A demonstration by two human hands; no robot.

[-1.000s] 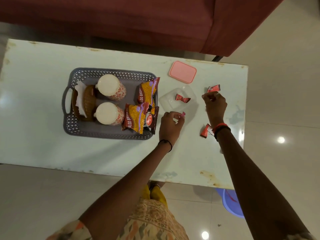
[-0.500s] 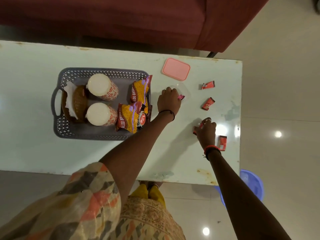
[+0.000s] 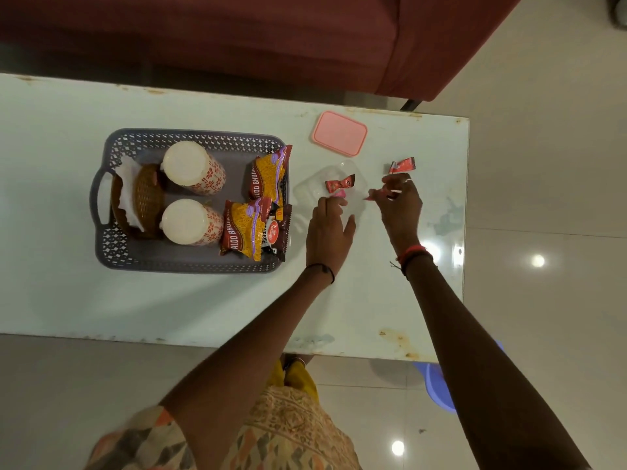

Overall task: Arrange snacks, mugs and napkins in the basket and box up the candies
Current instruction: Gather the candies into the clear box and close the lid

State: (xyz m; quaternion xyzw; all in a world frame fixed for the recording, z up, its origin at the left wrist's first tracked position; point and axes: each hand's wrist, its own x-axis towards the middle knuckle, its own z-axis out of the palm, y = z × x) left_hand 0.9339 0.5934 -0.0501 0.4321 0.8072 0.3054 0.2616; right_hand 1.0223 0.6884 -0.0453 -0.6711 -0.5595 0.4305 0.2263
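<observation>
My right hand [image 3: 400, 205] has come back from the worktop pinching a red candy [image 3: 376, 195], now just beside the clear box [image 3: 305, 195]. My left hand [image 3: 330, 228] rests loose-fingered at the box, a pink candy [image 3: 340, 194] at its fingertips; one more candy [image 3: 402, 165] waits just beyond my right.

- basket [image 3: 190, 266]: grey, with a lattice of small cut-out holes in its walls
- two mugs [image 3: 193, 171] in the basket: white with a red flower print
- snack packets [image 3: 268, 178] at the basket's right end: yellow and maroon with purple trim
- lid [image 3: 340, 133] to the right of the basket: plain pink
- box [image 3: 315, 188] beside the basket: clear
- candy [image 3: 339, 183] in the box: red and dark brown wrapper
- counter [image 3: 203, 307]: pale green-white, rust-spotted edges
</observation>
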